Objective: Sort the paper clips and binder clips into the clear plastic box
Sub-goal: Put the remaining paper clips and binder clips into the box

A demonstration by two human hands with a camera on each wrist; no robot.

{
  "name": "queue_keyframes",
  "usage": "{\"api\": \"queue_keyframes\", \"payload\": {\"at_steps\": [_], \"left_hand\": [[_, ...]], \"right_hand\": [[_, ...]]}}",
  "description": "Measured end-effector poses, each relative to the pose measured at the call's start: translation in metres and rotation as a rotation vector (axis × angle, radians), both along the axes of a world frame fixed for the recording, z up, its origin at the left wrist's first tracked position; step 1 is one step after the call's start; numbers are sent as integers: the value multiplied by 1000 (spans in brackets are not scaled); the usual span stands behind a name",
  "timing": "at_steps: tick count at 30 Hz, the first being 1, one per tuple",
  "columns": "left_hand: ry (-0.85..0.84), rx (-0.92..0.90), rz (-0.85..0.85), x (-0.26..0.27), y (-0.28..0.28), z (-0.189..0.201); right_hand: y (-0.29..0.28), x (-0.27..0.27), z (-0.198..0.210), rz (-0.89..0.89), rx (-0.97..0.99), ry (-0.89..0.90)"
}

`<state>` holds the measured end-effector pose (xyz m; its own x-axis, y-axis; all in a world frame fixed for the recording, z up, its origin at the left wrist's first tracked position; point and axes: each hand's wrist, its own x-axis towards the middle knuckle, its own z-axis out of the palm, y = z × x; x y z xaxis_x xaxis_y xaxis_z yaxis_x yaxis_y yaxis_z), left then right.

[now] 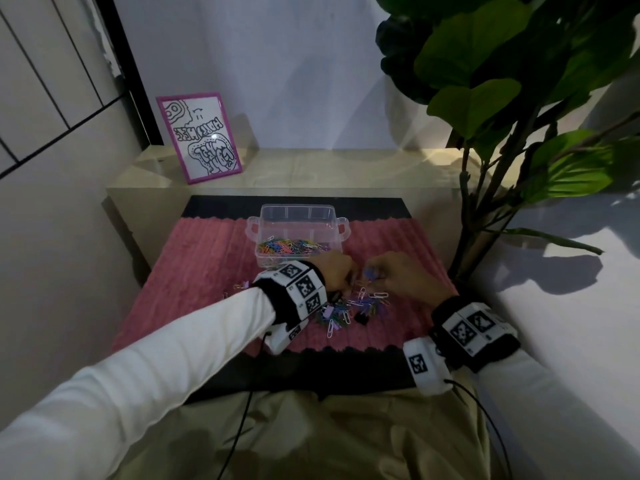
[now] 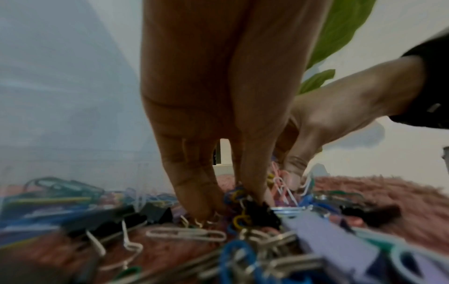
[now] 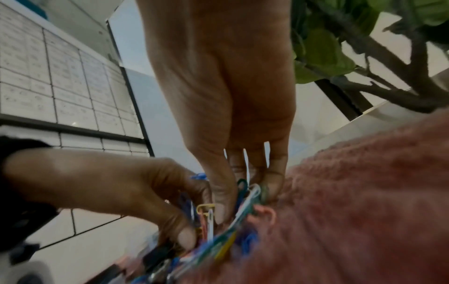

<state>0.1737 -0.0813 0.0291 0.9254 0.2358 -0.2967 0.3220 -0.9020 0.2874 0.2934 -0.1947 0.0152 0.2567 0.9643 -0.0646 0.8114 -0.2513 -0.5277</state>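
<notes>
Both my arms reach forward over the pink mat (image 1: 207,258), wrists low. My left hand (image 1: 334,271) points fingers down into the loose pile of clips (image 1: 349,311) on the mat, fingertips pinched together on a tangle of coloured paper clips (image 2: 237,194). My right hand (image 1: 398,275) meets it from the right, fingers curled and pinching a bunch of paper clips (image 3: 245,196) lifted just off the mat. The clear plastic box (image 1: 297,233) stands just beyond both hands; its near compartment holds sorted coloured paper clips, and the far compartments look bare. The left wrist view alone shows black binder clips (image 2: 155,211) and a lilac binder clip (image 2: 323,236) lying in the pile. The right wrist view alone shows my thumb pressing the bunch against my fingers.
</notes>
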Motion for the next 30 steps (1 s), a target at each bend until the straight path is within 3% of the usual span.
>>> {"api": "queue_keyframes", "payload": {"at_steps": [5,9,18,22,25,30], "left_hand": [[-140,-251,43,-5,11,5],[-271,-440,133,-19,19,12],[-377,-533,229,-36,28,14],[-461,-433,248,-47,45,27],[-501,-322,360,-59,73,37],[-368,-46,389,-68,99,28]], "right_hand": [[-10,13,9,-131,212,220],[-13,13,4,-148,231,292],[-15,9,-1,-161,238,389],[-14,10,-3,-221,253,508],[-7,7,-1,-258,266,616],[20,0,14,-206,231,586]]}}
